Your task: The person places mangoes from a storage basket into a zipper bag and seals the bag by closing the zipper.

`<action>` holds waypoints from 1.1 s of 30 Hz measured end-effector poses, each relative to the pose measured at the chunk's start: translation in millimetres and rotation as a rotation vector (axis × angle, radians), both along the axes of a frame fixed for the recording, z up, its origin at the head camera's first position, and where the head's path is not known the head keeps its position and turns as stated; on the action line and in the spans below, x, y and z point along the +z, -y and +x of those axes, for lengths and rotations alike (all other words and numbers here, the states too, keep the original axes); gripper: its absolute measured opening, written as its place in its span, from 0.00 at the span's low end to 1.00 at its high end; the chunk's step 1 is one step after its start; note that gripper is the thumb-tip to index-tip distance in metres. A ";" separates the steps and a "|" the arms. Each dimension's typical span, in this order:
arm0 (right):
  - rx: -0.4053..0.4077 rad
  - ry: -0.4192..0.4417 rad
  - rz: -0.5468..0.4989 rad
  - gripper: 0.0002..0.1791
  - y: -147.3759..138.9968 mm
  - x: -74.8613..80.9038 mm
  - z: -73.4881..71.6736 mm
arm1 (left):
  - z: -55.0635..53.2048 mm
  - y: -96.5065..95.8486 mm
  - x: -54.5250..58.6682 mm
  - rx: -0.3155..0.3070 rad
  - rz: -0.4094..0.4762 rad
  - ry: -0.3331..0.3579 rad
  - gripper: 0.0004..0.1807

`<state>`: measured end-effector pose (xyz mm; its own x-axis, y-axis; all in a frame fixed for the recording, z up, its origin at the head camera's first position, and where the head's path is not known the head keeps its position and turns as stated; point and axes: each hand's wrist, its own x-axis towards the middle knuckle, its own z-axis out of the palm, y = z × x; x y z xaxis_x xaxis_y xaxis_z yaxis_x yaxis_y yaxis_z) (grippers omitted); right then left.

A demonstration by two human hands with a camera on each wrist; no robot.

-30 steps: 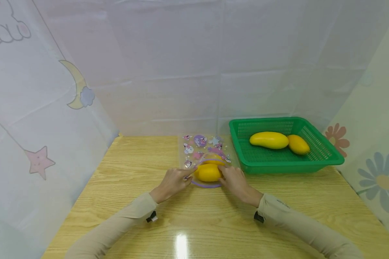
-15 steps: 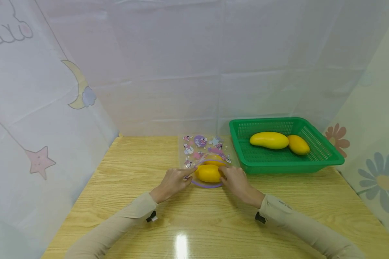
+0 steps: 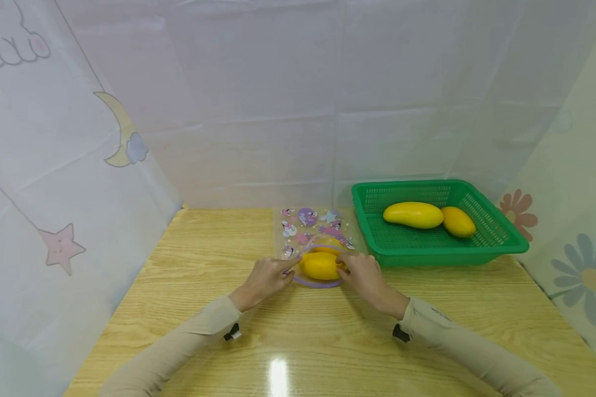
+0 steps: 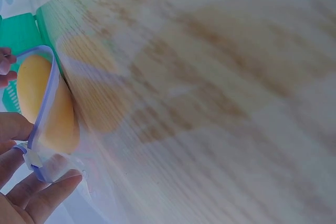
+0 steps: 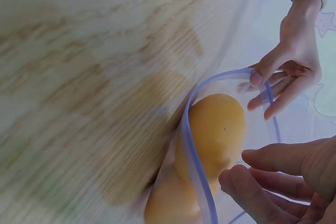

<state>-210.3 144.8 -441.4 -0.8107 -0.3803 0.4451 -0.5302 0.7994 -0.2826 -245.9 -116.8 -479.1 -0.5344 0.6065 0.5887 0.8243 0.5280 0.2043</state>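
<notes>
A clear zip bag (image 3: 288,228) with purple trim and cartoon prints lies on the table, its mouth facing me. Inside the mouth sits a yellow mango (image 3: 319,266), and a second mango (image 3: 328,242) lies behind it, partly covered by the film. My left hand (image 3: 265,277) pinches the left side of the purple rim (image 4: 46,98), near the white slider (image 4: 33,158). On the other side my right hand (image 3: 363,277) has its loosely bent fingers at the mouth, close to the front mango's right end; nothing shows between thumb and fingertips in the right wrist view.
A green plastic basket (image 3: 442,258) stands to the right of the bag, holding a long yellow fruit (image 3: 413,215) and a rounder orange-yellow one (image 3: 458,222). Printed cloth (image 3: 258,110) hangs behind the wooden table (image 3: 218,237).
My right hand has drawn slightly to the right, off the front mango. That mango has shifted a little toward me and to the right. My left hand keeps its place on the rim.
</notes>
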 end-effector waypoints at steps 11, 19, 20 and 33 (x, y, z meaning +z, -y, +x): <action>0.005 0.035 -0.022 0.07 -6.3 9.9 -0.2 | 0.2 -0.1 0.7 -0.002 -0.006 0.005 0.22; 0.020 0.059 -0.054 0.04 -12.0 20.2 -1.7 | -0.3 -0.1 1.8 -0.006 -0.011 0.015 0.22; 0.018 0.060 -0.057 0.04 -12.7 21.5 -1.6 | -0.3 0.0 1.7 -0.005 -0.013 0.015 0.22; 0.007 0.073 -0.034 0.05 -26.4 39.5 -4.7 | 0.6 -0.5 2.4 0.003 -0.017 0.019 0.21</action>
